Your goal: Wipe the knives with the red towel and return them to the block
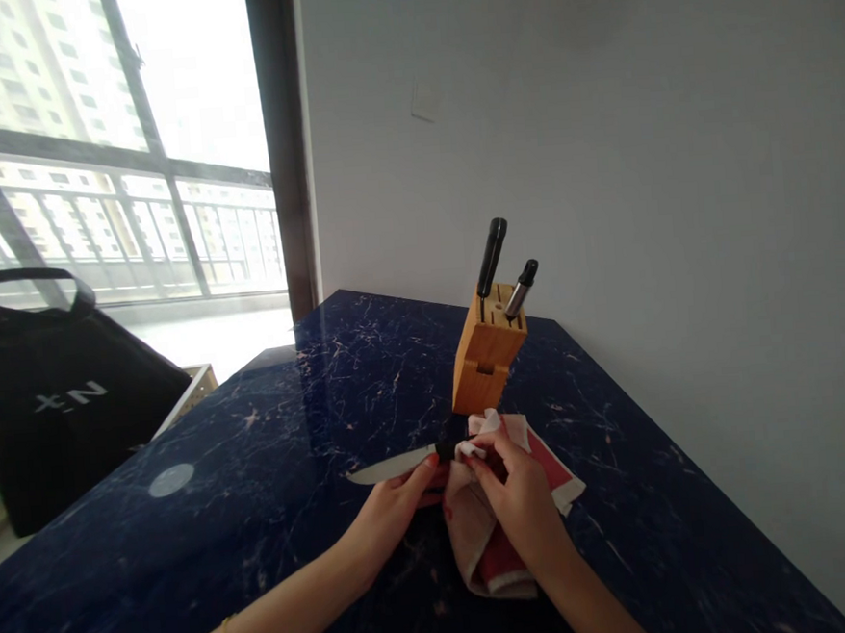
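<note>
A kitchen knife point(393, 466) with a black handle lies across both hands above the dark blue marbled table, its blade pointing left. My left hand point(398, 497) is closed on the knife where blade and handle meet, thumb on top. In my right hand point(510, 479) a red and white cloth point(473, 525) is pinched around the handle's right end, which the cloth partly hides. The rest of the cloth hangs and spreads onto the table. Just beyond stands a wooden knife block point(482, 361), holding a black-handled knife point(492, 257) and a tool with a metal and black handle point(521, 288).
The marbled table point(277, 510) reaches back to a grey-white wall point(599, 150). A round, pale spot point(172, 480) shows on its left part. Left of the table, a black bag point(67, 399) stands against a pale perforated basket point(199, 382), below a large window point(108, 165).
</note>
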A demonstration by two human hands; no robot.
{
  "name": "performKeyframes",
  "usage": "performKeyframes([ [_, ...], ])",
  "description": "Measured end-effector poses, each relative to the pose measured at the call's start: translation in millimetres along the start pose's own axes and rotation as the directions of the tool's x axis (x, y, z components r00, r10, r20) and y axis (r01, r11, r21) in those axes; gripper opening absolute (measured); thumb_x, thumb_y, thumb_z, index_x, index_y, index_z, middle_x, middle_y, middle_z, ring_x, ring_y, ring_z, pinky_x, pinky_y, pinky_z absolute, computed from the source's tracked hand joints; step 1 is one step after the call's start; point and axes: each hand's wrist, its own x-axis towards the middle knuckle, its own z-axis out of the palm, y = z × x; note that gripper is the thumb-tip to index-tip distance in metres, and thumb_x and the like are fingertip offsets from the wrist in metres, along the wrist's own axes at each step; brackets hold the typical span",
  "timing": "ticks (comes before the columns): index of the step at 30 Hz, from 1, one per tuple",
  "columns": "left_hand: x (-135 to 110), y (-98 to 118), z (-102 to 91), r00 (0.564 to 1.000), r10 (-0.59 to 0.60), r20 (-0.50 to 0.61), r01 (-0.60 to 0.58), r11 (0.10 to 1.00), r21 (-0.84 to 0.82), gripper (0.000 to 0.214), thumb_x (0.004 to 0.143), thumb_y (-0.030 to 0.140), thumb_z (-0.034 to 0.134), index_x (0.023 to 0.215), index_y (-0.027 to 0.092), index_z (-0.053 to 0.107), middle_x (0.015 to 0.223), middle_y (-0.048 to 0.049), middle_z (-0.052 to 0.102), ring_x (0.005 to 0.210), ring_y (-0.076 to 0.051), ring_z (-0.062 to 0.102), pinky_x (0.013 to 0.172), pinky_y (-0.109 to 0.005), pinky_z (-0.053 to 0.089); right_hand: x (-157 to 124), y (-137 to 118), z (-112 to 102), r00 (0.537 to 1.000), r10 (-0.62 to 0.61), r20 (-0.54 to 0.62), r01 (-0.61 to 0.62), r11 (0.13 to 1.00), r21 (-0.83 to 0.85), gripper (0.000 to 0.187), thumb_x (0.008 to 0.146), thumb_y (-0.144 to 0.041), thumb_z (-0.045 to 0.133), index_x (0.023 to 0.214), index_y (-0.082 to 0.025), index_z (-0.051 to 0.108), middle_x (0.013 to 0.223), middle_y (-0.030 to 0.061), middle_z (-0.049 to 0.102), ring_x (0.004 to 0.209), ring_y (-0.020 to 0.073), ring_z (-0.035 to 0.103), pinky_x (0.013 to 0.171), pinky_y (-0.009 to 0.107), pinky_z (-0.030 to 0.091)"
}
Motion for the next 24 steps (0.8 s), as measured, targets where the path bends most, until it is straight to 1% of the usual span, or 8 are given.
performKeyframes([
  [3,-1,0,0.9,1.0,-0.015,-0.016,0.016,1.0,0.009,0.041,0.072,0.042,0.062,0.097,0.01,0.065,0.103,-0.0129,0.066,0.1,-0.029,0.058,0.085,-0.039,0.046,-1,-4,-1,0.999,-0.027,-0.018,0.027,1.0,-0.002,0.007,0.08,-0.02,0.051,0.082,-0.021,0.058,0.081,0.0016,0.064,0.074,0.0157,0.06,0.069,0.026,0.045],
  [7,-1,0,-2.4,0.999,0.032,-0.008,-0.032,0.999,-0.004,0.04,0.08,0.042,0.054,0.103,0.012,0.063,0.107,-0.0125,0.064,0.102,-0.027,0.057,0.088,-0.038,0.044,1,-1,-4,0.999,-0.018,-0.03,0.017,0.999,-0.033,0.008,0.08,-0.022,0.051,0.082,-0.021,0.058,0.081,0.0024,0.065,0.076,0.0174,0.06,0.071,0.028,0.045],
  [10,0,2,-4.6,0.997,0.043,-0.059,-0.043,0.999,0.0,0.04,0.082,0.043,0.049,0.105,0.014,0.063,0.11,-0.0121,0.063,0.105,-0.026,0.055,0.088,-0.037,0.043,5,4,-9,0.997,0.018,-0.068,-0.021,0.999,-0.044,0.01,0.08,-0.025,0.051,0.085,-0.02,0.058,0.084,0.0043,0.065,0.079,0.0194,0.06,0.072,0.031,0.046],
  [13,-1,4,-4.9,0.993,0.054,-0.107,-0.052,0.998,0.023,0.039,0.082,0.043,0.05,0.104,0.015,0.063,0.111,-0.0114,0.062,0.105,-0.026,0.055,0.088,-0.038,0.043,6,5,-10,0.995,0.022,-0.097,-0.025,0.999,-0.034,0.012,0.08,-0.025,0.049,0.089,-0.02,0.057,0.088,0.006,0.064,0.081,0.0205,0.06,0.074,0.033,0.047],
  [16,-1,4,-4.0,0.993,0.061,-0.097,-0.057,0.997,0.052,0.039,0.081,0.043,0.051,0.105,0.015,0.063,0.113,-0.0106,0.062,0.104,-0.026,0.055,0.088,-0.038,0.043,2,-1,-6,0.997,-0.013,-0.072,0.011,1.0,-0.022,0.012,0.08,-0.022,0.048,0.09,-0.021,0.055,0.088,0.0053,0.064,0.081,0.0199,0.06,0.074,0.033,0.047],
  [19,-1,3,-2.0,0.994,0.071,-0.078,-0.066,0.996,0.059,0.04,0.077,0.042,0.057,0.106,0.015,0.062,0.111,-0.0097,0.063,0.103,-0.027,0.056,0.086,-0.039,0.045,-4,-9,-1,0.999,-0.043,-0.029,0.043,0.999,0.008,0.015,0.08,-0.018,0.047,0.094,-0.022,0.054,0.091,0.0046,0.063,0.084,0.0194,0.06,0.075,0.032,0.047],
  [22,-1,2,-0.4,0.99,0.088,-0.113,-0.08,0.994,0.075,0.039,0.072,0.04,0.062,0.102,0.016,0.064,0.106,-0.0083,0.065,0.101,-0.027,0.057,0.086,-0.038,0.046,-6,-14,3,0.999,-0.043,-0.018,0.044,0.998,0.036,0.018,0.08,-0.017,0.047,0.097,-0.022,0.053,0.095,0.004,0.062,0.09,0.0192,0.058,0.08,0.032,0.046],
  [24,-1,0,-0.7,0.987,0.1,-0.126,-0.088,0.991,0.102,0.035,0.072,0.039,0.061,0.099,0.016,0.065,0.104,-0.0068,0.066,0.1,-0.026,0.057,0.088,-0.037,0.044,-7,-15,4,0.999,-0.039,-0.008,0.039,0.998,0.052,0.017,0.08,-0.017,0.047,0.095,-0.022,0.053,0.094,0.0034,0.063,0.09,0.0187,0.059,0.08,0.031,0.046],
])
